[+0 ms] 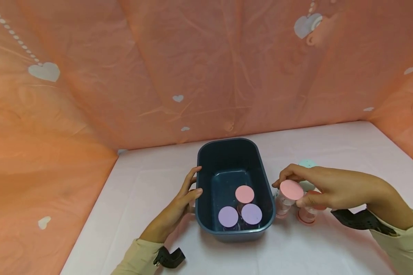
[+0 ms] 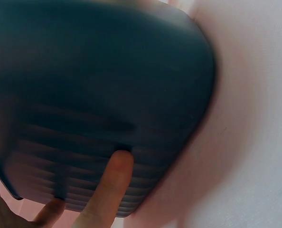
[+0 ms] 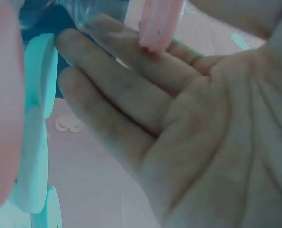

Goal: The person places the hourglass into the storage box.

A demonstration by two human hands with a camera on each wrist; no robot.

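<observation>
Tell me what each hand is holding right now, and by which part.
The right hand pinches a pink-lidded clear jar by its lid rim, just right of the dark blue tub. The left hand holds nothing; its fingers rest on the tub's left outer wall.

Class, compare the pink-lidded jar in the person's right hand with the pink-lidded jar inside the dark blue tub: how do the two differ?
The held jar is outside the tub, gripped by the right hand; the tub jar stands inside, untouched. The held jar is tilted, showing its clear side; the tub jar stands upright among two purple-lidded jars, so only its lid shows. Both have round pink lids.
</observation>
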